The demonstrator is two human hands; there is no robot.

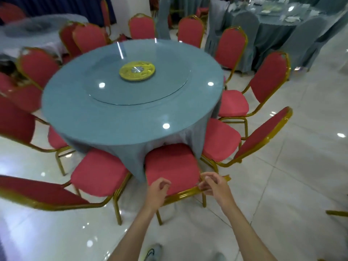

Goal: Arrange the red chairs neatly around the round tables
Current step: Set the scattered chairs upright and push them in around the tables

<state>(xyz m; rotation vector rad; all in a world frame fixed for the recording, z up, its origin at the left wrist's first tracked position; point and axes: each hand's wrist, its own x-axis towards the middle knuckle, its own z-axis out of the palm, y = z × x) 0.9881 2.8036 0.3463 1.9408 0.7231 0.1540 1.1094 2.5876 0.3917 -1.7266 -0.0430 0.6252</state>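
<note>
Head view: a round table [131, 113] under a blue-grey cloth fills the middle. A glass turntable [139, 87] lies on the tabletop with a yellow hub [137, 70] at its centre. Red chairs with gold frames ring it.

The nearest chair [172, 166] stands straight in front of the person. The front of its seat is tucked under the hanging cloth, and its gold back rail [184, 194] faces the camera. Just to its left a second chair [99, 172] is turned at an angle, its back [37, 193] swung out over the floor [291, 185]. To the right a third chair [220, 140] sits close against the nearest one, seat edges almost touching and its back leaning outward. More red chairs crowd the far and left sides, blurred. Behind are a laid table [273, 12] with covered grey-blue chairs [244, 25] and another clothed table [37, 29] at the upper left.

Both forearms reach forward from the bottom edge. The left hand [157, 191] hovers over the left end of the back rail, fingers loosely curled toward the thumb and holding nothing that shows. The right hand [214, 185] is at the rail's right end, its curled fingers [204, 184] by the gold tube. Whether they grip it cannot be told. A shoe [152, 253] shows below on the pale tiled floor.
</note>
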